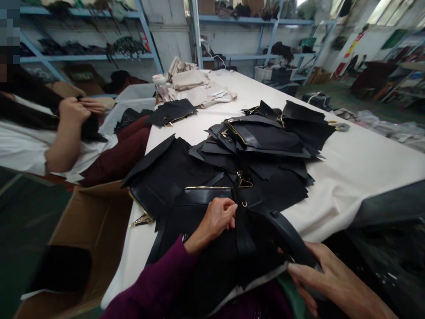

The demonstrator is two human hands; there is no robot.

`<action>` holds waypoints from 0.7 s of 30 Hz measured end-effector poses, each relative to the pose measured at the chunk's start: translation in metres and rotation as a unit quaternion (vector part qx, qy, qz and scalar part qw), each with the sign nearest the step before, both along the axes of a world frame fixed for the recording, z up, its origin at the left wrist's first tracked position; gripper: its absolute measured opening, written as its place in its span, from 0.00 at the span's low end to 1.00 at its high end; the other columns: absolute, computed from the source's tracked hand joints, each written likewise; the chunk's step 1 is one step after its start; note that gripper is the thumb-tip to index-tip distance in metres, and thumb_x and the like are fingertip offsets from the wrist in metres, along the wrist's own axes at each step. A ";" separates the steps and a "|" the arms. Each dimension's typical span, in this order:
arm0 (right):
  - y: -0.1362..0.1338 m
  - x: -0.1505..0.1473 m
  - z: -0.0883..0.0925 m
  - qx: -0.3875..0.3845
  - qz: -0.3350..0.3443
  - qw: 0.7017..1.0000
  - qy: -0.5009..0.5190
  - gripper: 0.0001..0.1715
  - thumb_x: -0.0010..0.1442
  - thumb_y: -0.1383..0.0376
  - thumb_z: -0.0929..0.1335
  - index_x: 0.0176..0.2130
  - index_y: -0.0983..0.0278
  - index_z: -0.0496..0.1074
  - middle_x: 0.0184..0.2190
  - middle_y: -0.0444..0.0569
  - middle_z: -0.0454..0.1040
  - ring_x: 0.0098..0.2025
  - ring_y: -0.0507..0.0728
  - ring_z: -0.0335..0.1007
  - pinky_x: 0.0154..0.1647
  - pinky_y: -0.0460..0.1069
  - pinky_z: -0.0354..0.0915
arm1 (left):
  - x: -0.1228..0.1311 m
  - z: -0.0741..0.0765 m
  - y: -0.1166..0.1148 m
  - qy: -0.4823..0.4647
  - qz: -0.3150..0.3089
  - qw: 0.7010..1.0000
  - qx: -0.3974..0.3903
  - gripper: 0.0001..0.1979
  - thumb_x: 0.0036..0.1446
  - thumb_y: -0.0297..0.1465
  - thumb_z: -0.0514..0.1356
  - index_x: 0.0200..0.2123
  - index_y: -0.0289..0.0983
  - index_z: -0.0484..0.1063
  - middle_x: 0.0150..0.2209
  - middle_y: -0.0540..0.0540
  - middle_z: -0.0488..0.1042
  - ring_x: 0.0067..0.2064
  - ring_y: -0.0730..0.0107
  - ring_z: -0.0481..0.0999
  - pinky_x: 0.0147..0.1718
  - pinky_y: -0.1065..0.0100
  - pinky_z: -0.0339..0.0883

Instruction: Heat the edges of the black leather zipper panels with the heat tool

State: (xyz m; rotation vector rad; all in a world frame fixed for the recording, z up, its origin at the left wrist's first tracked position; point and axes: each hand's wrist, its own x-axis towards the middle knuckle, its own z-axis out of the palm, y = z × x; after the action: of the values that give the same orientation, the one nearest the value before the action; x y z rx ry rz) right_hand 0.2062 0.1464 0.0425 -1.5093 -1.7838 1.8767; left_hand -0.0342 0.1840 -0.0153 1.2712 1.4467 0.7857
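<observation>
Blue metal shelving (239, 57) lined the wall behind the work area. A white-covered counter (375, 155) extended away from the operator. A co-worker (66, 141) in a white top sat at the left side, both hands raised, near a clear plastic bin (134, 95). An open cardboard box (106, 212) stood below the left edge of the counter.

A loose stack of black fabric panels (275, 137) occupied the middle of the counter, with a pile of cream fabric (194, 84) beyond it. The zippered black panel (212, 261) lay in front of the operator, at the near edge of the counter, its pale lower edge facing the operator's body. A curved black band (285, 230) extended across its right side.

The right-hand grip (308, 266) was closed around the lower end of the band, thumb at the panel's pale edge. The left-hand grip (226, 215) rested over the panel's upper part, fingers curled and close together; whether they pinched any material could not be determined, as the fingertips were partly hidden. A gold-toothed zipper (208, 188) ran just above that grip. A small gold ring (245, 204) sat just right of its fingertips.
</observation>
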 end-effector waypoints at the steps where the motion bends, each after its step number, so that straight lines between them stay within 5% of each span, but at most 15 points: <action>1: 0.000 -0.001 -0.002 -0.005 0.016 1.000 0.012 0.17 0.57 0.51 0.65 0.30 0.63 0.65 0.14 0.39 0.65 0.16 0.52 0.61 0.19 0.45 0.59 | 0.001 -0.004 0.004 -0.009 0.005 1.000 -0.006 0.15 0.58 0.36 0.51 0.24 0.34 0.67 0.13 0.53 0.65 0.15 0.77 0.62 0.16 0.75 0.53; 8: 0.008 -0.011 -0.018 -0.012 0.046 0.996 0.076 0.09 0.59 0.60 0.64 0.32 0.64 0.64 0.13 0.37 0.64 0.15 0.49 0.58 0.19 0.44 0.55 | -0.001 -0.003 0.012 -0.107 0.059 0.991 -0.053 0.17 0.54 0.42 0.54 0.21 0.35 0.62 0.15 0.58 0.57 0.12 0.85 0.49 0.12 0.77 0.39; 16: 0.030 -0.016 -0.015 -0.013 0.000 0.994 0.110 0.12 0.58 0.58 0.65 0.29 0.64 0.64 0.13 0.37 0.65 0.15 0.48 0.59 0.19 0.43 0.57 | -0.014 -0.016 0.014 -0.180 0.074 0.976 -0.097 0.21 0.54 0.47 0.56 0.34 0.33 0.65 0.17 0.59 0.57 0.13 0.87 0.43 0.13 0.78 0.35; 19: 0.040 -0.009 -0.006 0.016 -0.039 0.992 0.118 0.15 0.58 0.55 0.65 0.28 0.64 0.64 0.13 0.38 0.64 0.14 0.48 0.59 0.17 0.43 0.57 | -0.011 -0.015 0.006 -0.121 0.046 0.990 -0.050 0.19 0.58 0.45 0.52 0.33 0.34 0.66 0.18 0.58 0.57 0.14 0.85 0.47 0.13 0.77 0.39; 21: 0.043 0.002 -0.003 0.028 -0.058 0.990 0.122 0.17 0.58 0.54 0.66 0.29 0.64 0.64 0.13 0.38 0.64 0.14 0.49 0.59 0.17 0.43 0.58 | -0.010 -0.009 0.003 0.005 0.022 0.999 0.025 0.16 0.60 0.41 0.52 0.33 0.34 0.69 0.20 0.55 0.60 0.17 0.80 0.57 0.16 0.76 0.50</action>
State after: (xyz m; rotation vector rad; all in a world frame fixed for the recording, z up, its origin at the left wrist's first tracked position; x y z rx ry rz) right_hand 0.2085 0.1889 0.0394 -1.2727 -1.5912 1.8486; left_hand -0.0444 0.1869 -0.0238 1.2870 1.4760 0.8498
